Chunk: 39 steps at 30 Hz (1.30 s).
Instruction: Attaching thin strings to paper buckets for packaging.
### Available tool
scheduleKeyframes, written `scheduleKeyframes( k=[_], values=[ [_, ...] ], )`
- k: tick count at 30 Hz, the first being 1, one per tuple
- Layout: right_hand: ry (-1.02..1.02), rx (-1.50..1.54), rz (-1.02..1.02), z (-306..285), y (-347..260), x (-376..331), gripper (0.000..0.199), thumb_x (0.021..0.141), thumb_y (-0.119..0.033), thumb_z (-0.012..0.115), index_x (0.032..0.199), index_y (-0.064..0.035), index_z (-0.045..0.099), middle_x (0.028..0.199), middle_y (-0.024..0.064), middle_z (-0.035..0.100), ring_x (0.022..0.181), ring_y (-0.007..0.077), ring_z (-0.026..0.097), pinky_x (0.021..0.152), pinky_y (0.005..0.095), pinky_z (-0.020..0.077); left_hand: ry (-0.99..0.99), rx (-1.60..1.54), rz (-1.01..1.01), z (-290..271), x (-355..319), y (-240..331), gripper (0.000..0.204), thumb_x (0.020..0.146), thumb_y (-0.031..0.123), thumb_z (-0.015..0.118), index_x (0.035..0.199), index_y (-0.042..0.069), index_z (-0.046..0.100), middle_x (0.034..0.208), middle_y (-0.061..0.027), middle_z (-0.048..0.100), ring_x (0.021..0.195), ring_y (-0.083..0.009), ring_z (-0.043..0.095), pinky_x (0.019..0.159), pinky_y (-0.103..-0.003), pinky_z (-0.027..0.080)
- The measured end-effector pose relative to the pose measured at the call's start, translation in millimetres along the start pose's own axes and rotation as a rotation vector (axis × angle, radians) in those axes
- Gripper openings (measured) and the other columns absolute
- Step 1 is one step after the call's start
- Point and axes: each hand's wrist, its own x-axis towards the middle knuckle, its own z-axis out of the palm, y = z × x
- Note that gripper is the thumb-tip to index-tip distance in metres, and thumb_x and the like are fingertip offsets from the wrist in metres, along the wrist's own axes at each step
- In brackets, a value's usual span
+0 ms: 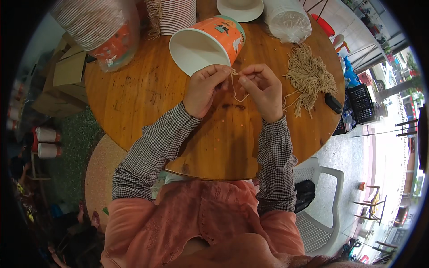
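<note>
Between my two hands, over the middle of the round table, is a beige string (pixel 235 91) with a small knot or loop at the top and its ends hanging down. My left hand (pixel 208 82) pinches it between thumb and forefinger. My right hand (pixel 261 87) also has its thumb and forefinger closed together at the string, close to the left fingertips. Just beyond my hands lies a large orange paper bucket (pixel 230 35) on its side, its white open mouth facing left and toward me. A heap of loose beige strings (pixel 310 76) sits to the right of my right hand.
On the wooden table (pixel 134 98), a stack of white-rimmed paper buckets (pixel 176 15) and a plastic-wrapped stack (pixel 98 27) stand far left. A white lid (pixel 241 8) and bagged white lids (pixel 288 20) lie at the back. A black object (pixel 333 103) is by the right edge, a white chair (pixel 328 196) below.
</note>
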Motion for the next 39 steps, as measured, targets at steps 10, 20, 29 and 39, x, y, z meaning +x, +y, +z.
scheduleKeyframes(
  k=[10, 20, 29, 39],
  values=[
    [0.063, -0.13, -0.04, 5.2, -1.1, 0.8, 0.011, 0.088, -0.005, 0.062, 0.098, 0.0014, 0.06, 0.081, 0.0, 0.062, 0.068, 0.0035, 0.057, 0.058, 0.0184, 0.047, -0.044, 0.141, -0.028, 2.3, -2.7, 2.5, 0.017, 0.094, 0.015, 0.056, 0.098, 0.001, 0.065, 0.081, 0.0012, 0.06, 0.069, -0.0071, 0.051, 0.064, -0.021, 0.042],
    [0.045, -0.079, 0.03, 2.1, 3.5, 0.8, 0.01, 0.092, -0.009, 0.057, 0.092, 0.0006, 0.06, 0.073, -0.0004, 0.061, 0.061, 0.003, 0.054, 0.053, 0.0178, 0.0448, -0.102, 0.291, -0.01, 4.2, -3.4, 3.1, 0.016, 0.093, 0.015, 0.057, 0.093, 0.0, 0.065, 0.082, 0.0002, 0.062, 0.072, -0.0068, 0.053, 0.068, -0.022, 0.044],
    [0.02, 0.042, 0.061, -1.6, 1.9, 1.4, 0.014, 0.089, -0.007, 0.063, 0.1, 0.001, 0.061, 0.086, 0.0012, 0.064, 0.071, 0.0042, 0.059, 0.059, 0.0172, 0.047, -0.017, 0.291, 0.092, 3.0, -1.8, 2.8, 0.018, 0.093, 0.016, 0.057, 0.093, 0.0, 0.066, 0.083, 0.0008, 0.062, 0.071, -0.0056, 0.053, 0.067, -0.021, 0.044],
    [-0.078, 0.009, 0.104, -3.0, -1.6, 1.2, 0.023, 0.087, -0.004, 0.064, 0.109, 0.0005, 0.06, 0.089, 0.0011, 0.064, 0.074, 0.0037, 0.059, 0.058, 0.0163, 0.0476, -0.037, 0.783, 0.487, 2.9, -0.1, 1.2, 0.01, 0.087, 0.008, 0.062, 0.088, -0.002, 0.064, 0.075, -0.0034, 0.055, 0.067, -0.0113, 0.052, 0.059, -0.026, 0.042]
  ],
)
